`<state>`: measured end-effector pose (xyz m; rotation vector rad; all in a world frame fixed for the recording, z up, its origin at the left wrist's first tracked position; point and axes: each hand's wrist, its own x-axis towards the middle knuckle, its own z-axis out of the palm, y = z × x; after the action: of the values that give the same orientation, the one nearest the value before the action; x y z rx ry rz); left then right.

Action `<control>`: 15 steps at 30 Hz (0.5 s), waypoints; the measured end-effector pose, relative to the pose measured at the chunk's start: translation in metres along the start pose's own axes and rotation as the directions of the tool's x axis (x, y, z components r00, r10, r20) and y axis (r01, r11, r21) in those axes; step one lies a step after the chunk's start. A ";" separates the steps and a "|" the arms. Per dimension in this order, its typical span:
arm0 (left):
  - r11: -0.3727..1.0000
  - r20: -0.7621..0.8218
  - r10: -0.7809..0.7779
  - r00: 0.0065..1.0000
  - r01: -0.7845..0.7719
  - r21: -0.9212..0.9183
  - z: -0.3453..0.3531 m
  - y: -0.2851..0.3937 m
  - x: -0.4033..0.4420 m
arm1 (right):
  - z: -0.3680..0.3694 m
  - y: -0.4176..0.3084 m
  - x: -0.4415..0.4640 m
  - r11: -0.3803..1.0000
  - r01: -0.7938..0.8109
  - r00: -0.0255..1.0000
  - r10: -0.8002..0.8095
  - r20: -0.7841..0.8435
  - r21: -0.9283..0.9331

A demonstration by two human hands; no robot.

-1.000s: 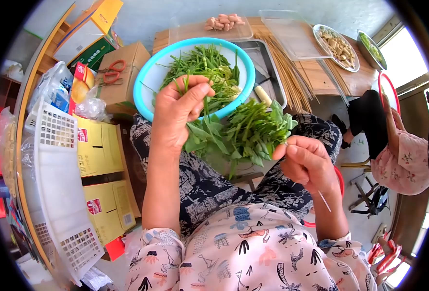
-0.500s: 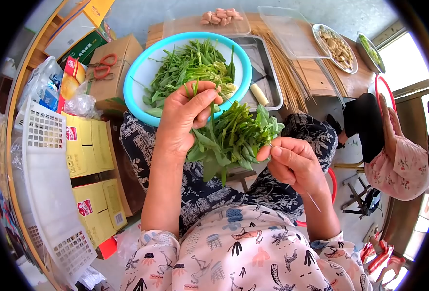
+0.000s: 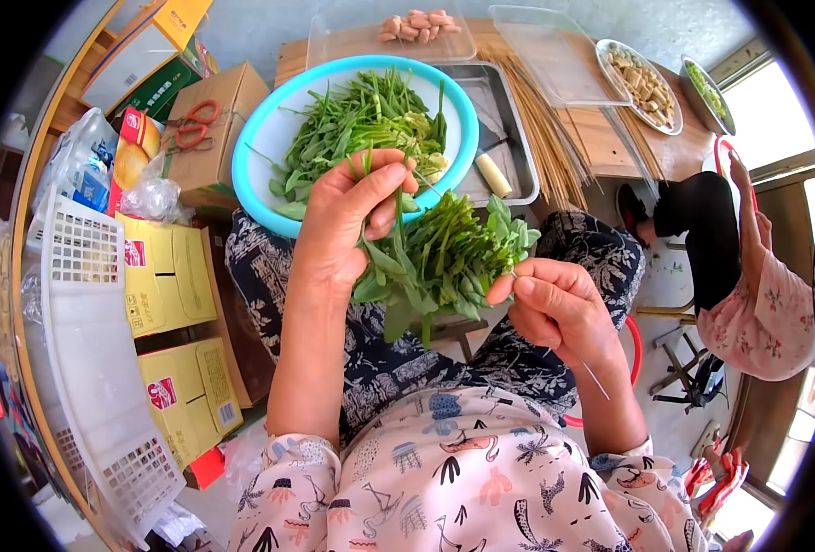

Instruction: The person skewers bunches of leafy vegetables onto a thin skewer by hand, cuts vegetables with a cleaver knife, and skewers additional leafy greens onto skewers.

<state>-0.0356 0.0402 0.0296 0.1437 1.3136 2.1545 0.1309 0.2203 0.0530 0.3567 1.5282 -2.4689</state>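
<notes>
Red scissors (image 3: 197, 126) lie on a brown box (image 3: 232, 101); a white crate (image 3: 90, 336) is beside two yellow boxes (image 3: 168, 276), a clear bag (image 3: 150, 201) near them.

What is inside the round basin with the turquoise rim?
Loose green leafy stems lie in the white round basin with the turquoise rim; whatever is beneath them is covered.

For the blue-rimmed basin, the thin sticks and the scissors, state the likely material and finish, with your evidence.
Basin: probably smooth plastic; glossy, evenly coloured rim.
Sticks: apparently bamboo or wood, matte; straw-coloured.
Scissors: handles likely red plastic; blades look like dull metal, greyish.
</notes>
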 end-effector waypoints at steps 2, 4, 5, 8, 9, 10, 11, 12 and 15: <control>1.000 0.005 0.003 1.000 -0.003 0.005 0.000 0.001 0.001 | 0.000 0.000 0.000 1.000 0.000 1.000 0.000 0.003 0.001; 1.000 0.010 0.002 1.000 -0.002 0.010 0.000 0.000 0.000 | 0.000 0.000 -0.001 1.000 -0.008 1.000 0.008 -0.001 -0.003; 1.000 0.004 -0.003 1.000 0.003 0.019 0.001 0.001 -0.001 | 0.000 0.000 -0.001 1.000 -0.008 1.000 0.008 -0.001 -0.002; 0.999 0.001 -0.009 1.000 0.009 0.032 0.002 0.003 -0.003 | -0.001 0.001 -0.001 1.000 -0.004 1.000 0.004 0.011 -0.009; 0.999 0.006 -0.013 1.000 0.012 0.037 0.002 0.003 -0.003 | -0.001 0.001 -0.002 1.000 -0.006 1.000 0.006 0.011 -0.007; 0.999 0.005 -0.010 1.000 0.010 0.037 0.002 0.003 -0.003 | -0.002 0.000 -0.002 1.000 -0.008 1.000 0.008 0.012 -0.006; 0.999 0.016 -0.012 1.000 0.011 0.038 0.001 0.003 -0.003 | -0.002 0.000 -0.003 1.000 -0.008 1.000 0.008 0.014 -0.007; 0.999 0.025 -0.014 1.000 0.013 0.041 0.001 0.003 -0.003 | -0.002 -0.001 -0.004 1.000 -0.013 1.000 0.014 0.015 -0.013; 0.998 0.064 -0.028 0.998 0.024 0.061 -0.002 0.005 -0.004 | -0.005 -0.001 -0.006 1.000 -0.017 1.000 0.018 0.024 -0.017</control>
<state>-0.0356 0.0354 0.0339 0.2182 1.3366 2.0723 0.1365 0.2256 0.0537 0.3351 1.5291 -2.4367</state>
